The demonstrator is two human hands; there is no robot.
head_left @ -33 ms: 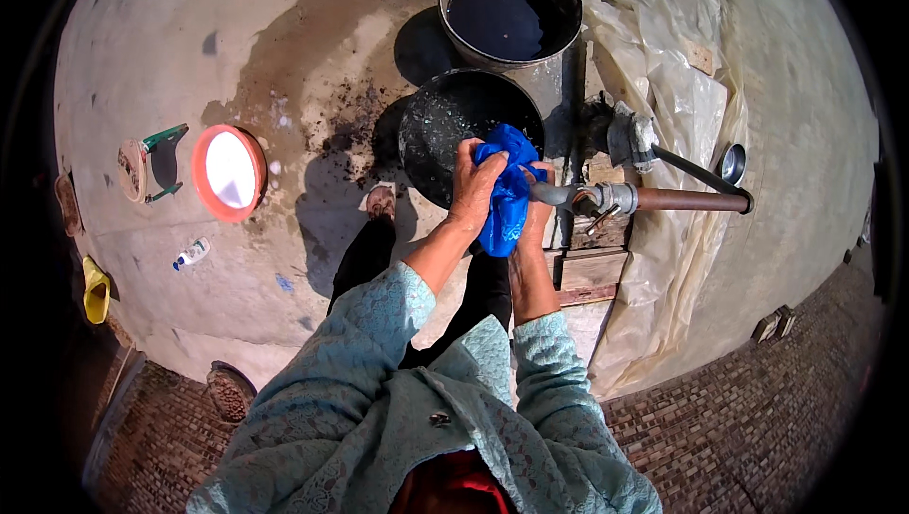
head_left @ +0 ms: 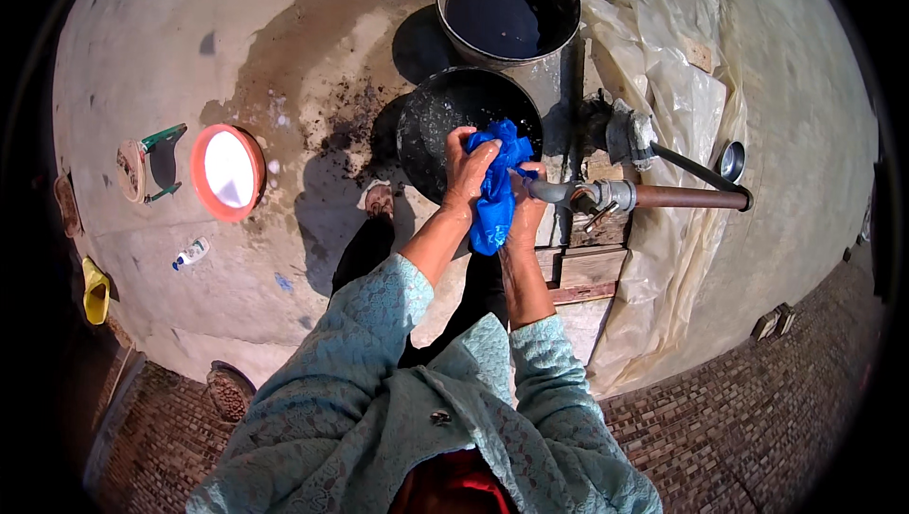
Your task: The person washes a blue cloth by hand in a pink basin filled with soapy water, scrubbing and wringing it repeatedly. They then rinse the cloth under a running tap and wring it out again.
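Observation:
Between both hands is a crumpled, shiny blue cloth (head_left: 491, 222), wet-looking and bunched up. My left hand (head_left: 462, 173) grips it from the left, fingers curled over its upper part. My right hand (head_left: 525, 216) holds its right side, right by the spout of a metal tap (head_left: 589, 196); some of its fingers are hidden by the cloth and spout. Below the cloth stands a black basin (head_left: 423, 140), with wet specks or suds inside. Whether water is running from the spout cannot be made out.
A larger bucket of dark water (head_left: 564, 29) stands beyond the basin. The rusty tap pipe (head_left: 691, 197) juts in from the right, over plastic sheeting (head_left: 653, 296) and wooden boards (head_left: 592, 271). Leftward are an orange basin (head_left: 258, 183), a small stool (head_left: 131, 171) and a white bottle (head_left: 194, 252).
Both hands have shifted slightly left and toward me with the blue cloth, which is more tightly bunched at its top. Both still grip it.

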